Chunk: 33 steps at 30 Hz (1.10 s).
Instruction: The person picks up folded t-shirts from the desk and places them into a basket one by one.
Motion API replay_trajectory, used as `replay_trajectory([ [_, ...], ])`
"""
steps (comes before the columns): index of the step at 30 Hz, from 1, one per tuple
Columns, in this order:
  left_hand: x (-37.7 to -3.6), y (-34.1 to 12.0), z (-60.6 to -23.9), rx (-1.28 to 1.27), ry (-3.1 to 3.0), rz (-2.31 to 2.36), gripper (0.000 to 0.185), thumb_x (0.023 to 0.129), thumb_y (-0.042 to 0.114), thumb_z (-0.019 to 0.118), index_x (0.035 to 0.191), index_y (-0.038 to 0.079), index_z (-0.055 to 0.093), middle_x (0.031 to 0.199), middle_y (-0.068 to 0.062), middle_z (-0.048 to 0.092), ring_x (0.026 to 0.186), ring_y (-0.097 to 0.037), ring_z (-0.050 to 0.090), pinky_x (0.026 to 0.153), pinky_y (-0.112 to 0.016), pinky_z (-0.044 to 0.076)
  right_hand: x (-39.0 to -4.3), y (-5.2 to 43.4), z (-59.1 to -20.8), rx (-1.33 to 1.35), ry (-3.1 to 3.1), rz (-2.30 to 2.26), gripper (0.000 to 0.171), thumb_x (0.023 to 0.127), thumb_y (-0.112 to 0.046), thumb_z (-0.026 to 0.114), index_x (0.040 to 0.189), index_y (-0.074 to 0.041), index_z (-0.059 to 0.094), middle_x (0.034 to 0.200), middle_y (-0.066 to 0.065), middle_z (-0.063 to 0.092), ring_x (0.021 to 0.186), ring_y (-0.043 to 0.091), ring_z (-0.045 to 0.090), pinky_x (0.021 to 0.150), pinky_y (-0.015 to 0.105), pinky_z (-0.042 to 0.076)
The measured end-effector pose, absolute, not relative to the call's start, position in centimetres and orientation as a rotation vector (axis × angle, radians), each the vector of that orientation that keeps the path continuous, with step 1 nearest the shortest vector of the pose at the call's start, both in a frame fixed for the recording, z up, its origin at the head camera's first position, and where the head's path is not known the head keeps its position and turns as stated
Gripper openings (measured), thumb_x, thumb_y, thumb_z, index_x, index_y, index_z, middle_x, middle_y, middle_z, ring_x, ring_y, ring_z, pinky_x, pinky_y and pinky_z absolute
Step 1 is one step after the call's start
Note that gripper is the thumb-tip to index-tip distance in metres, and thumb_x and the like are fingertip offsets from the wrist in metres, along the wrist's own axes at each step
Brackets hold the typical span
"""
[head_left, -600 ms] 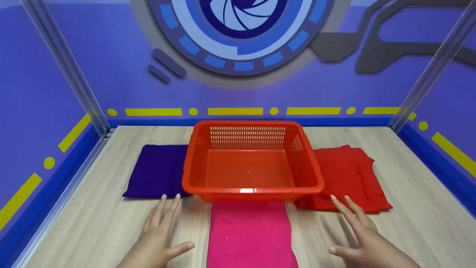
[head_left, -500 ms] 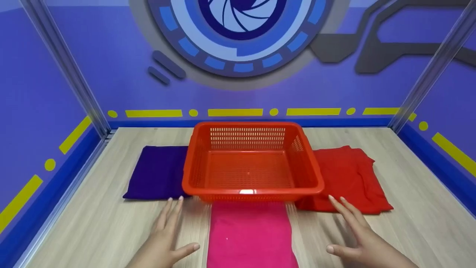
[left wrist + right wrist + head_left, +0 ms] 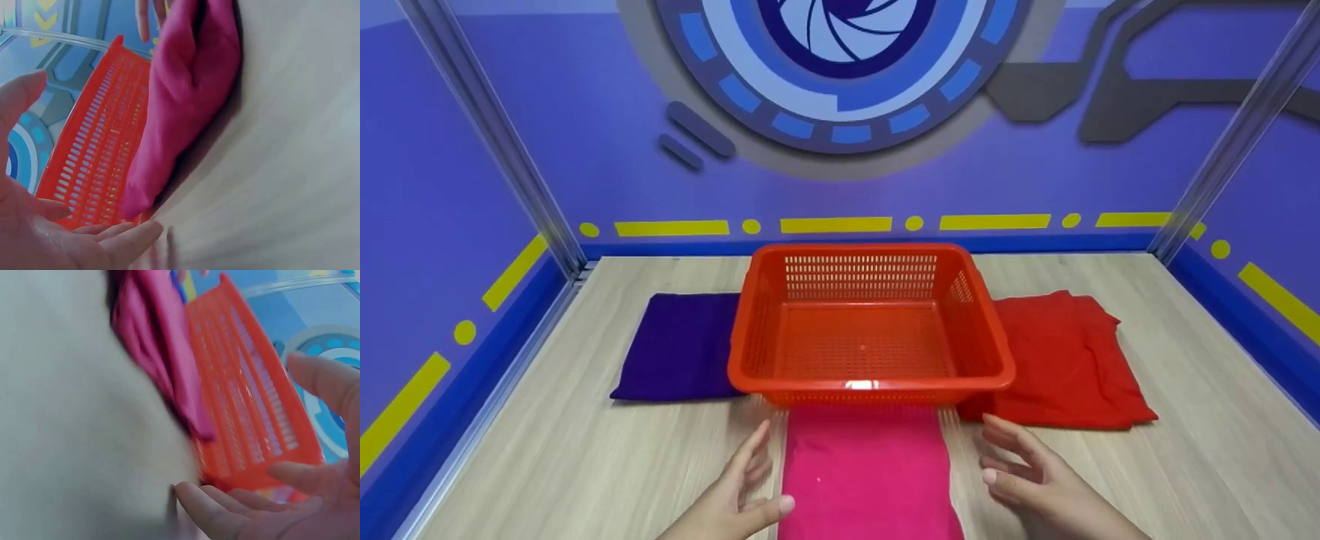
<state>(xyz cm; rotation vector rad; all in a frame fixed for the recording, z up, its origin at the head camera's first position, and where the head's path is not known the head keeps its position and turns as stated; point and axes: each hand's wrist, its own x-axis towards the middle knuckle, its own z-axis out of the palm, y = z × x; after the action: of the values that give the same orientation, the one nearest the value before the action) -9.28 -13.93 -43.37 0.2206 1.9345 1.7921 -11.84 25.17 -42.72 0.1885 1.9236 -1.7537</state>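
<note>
Under basket rim (image 3: pixel 870 386), pink cloth's (image 3: pixel 866 469) far edge.

Pale wood-grain floor (image 3: pixel 547 465), purple walls (image 3: pixel 585 150), yellow dashes, round blue emblem (image 3: pixel 847 67), perhaps printed

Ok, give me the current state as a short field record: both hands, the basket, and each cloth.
left hand: open, fingers relaxed, at the left edge of the folded pink cloth; holds nothing
right hand: open, at the pink cloth's right edge; holds nothing
orange perforated plastic basket: upright, empty, centre of the light wooden tabletop
pink cloth: flat, in front of the basket, between the hands
folded purple cloth: flat, left of the basket
red cloth: loosely folded, right of the basket
contact between hands and pink cloth: cannot tell
</note>
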Motion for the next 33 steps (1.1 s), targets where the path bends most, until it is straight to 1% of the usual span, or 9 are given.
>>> replay_trajectory([
  [5, -8.9, -13.3, -44.1, 0.167, 1.796, 1.91, 0.085, 0.094, 0.029, 0.056, 0.151, 0.007, -0.003, 0.152, -0.029, 0.001, 0.136, -0.047, 0.016, 0.099, -0.054, 0.037, -11.7, 25.2, -43.1, 0.164, 1.57, -1.958, 0.076, 0.095, -0.027, 0.054, 0.15, -0.008, 0.007, 0.149, 0.022, 0.025, 0.121, 0.033, 0.049, 0.092, 0.053, 0.044],
  [11, -9.2, -12.8, -45.1, 0.075, 1.709, 1.992, 0.082, 0.095, 0.026, 0.053, 0.145, -0.01, -0.001, 0.147, -0.036, 0.009, 0.132, -0.049, 0.023, 0.093, -0.055, 0.042, -11.4, 25.3, -43.6, 0.132, 1.333, -1.977, 0.065, 0.098, -0.025, 0.046, 0.147, 0.002, 0.013, 0.136, 0.016, 0.049, 0.119, 0.032, 0.052, 0.093, 0.054, 0.042],
  [13, -9.4, -12.8, -45.2, 0.033, 1.65, 2.011, 0.081, 0.095, 0.026, 0.052, 0.144, -0.013, 0.0, 0.148, -0.035, 0.008, 0.132, -0.049, 0.022, 0.094, -0.054, 0.042, -11.5, 25.2, -43.7, 0.12, 1.269, -1.962, 0.065, 0.098, -0.026, 0.044, 0.147, 0.005, 0.013, 0.137, 0.018, 0.047, 0.121, 0.032, 0.05, 0.096, 0.053, 0.04],
  [17, -9.5, -12.7, -45.3, -0.03, 1.538, 2.054, 0.079, 0.095, 0.025, 0.051, 0.143, -0.015, 0.002, 0.148, -0.032, 0.018, 0.131, -0.042, 0.031, 0.095, -0.049, 0.043, -11.7, 24.9, -44.0, 0.061, 1.147, -1.947, 0.064, 0.1, -0.026, 0.038, 0.147, 0.008, 0.011, 0.142, 0.023, 0.04, 0.126, 0.034, 0.044, 0.101, 0.053, 0.034],
  [21, -9.7, -12.4, -45.6, -0.049, 1.468, 2.094, 0.073, 0.095, 0.02, 0.051, 0.144, -0.014, 0.007, 0.136, -0.024, 0.045, 0.12, -0.029, 0.05, 0.09, -0.046, 0.048, -11.9, 24.5, -44.5, 0.038, 1.073, -1.951, 0.057, 0.101, -0.026, 0.035, 0.145, 0.006, 0.021, 0.139, 0.023, 0.043, 0.127, 0.035, 0.043, 0.103, 0.051, 0.033],
  [24, -10.0, -11.9, -45.8, -0.051, 1.426, 2.115, 0.07, 0.094, 0.016, 0.051, 0.144, -0.012, 0.013, 0.122, -0.015, 0.057, 0.107, -0.022, 0.058, 0.087, -0.044, 0.05, -12.1, 24.0, -44.8, 0.019, 1.057, -1.948, 0.043, 0.101, -0.024, 0.033, 0.137, -0.002, 0.041, 0.134, 0.018, 0.05, 0.124, 0.031, 0.046, 0.101, 0.048, 0.038],
  [28, -10.4, -10.9, -46.3, -0.009, 1.399, 2.142, 0.06, 0.091, 0.009, 0.051, 0.141, -0.012, 0.024, 0.111, -0.01, 0.061, 0.102, -0.023, 0.06, 0.087, -0.043, 0.05, -12.4, 23.3, -45.3, -0.026, 1.053, -1.945, 0.027, 0.1, -0.021, 0.034, 0.114, -0.011, 0.055, 0.123, 0.009, 0.059, 0.116, 0.026, 0.053, 0.093, 0.043, 0.046],
  [31, -10.5, -10.0, -46.6, 0.017, 1.416, 2.156, 0.052, 0.089, 0.003, 0.051, 0.136, -0.012, 0.034, 0.109, -0.011, 0.062, 0.101, -0.026, 0.061, 0.087, -0.043, 0.05, -12.6, 22.6, -45.6, -0.059, 1.065, -1.928, 0.026, 0.099, -0.021, 0.035, 0.108, -0.013, 0.058, 0.112, 0.004, 0.064, 0.108, 0.023, 0.058, 0.09, 0.04, 0.048],
  [33, -10.6, -9.4, -46.8, 0.02, 1.426, 2.166, 0.05, 0.087, 0.001, 0.051, 0.134, -0.011, 0.038, 0.107, -0.012, 0.063, 0.1, -0.027, 0.062, 0.086, -0.043, 0.05, -12.6, 22.2, -45.9, -0.084, 1.052, -1.923, 0.029, 0.099, -0.02, 0.035, 0.112, -0.011, 0.059, 0.113, 0.005, 0.064, 0.108, 0.024, 0.059, 0.093, 0.04, 0.046],
])
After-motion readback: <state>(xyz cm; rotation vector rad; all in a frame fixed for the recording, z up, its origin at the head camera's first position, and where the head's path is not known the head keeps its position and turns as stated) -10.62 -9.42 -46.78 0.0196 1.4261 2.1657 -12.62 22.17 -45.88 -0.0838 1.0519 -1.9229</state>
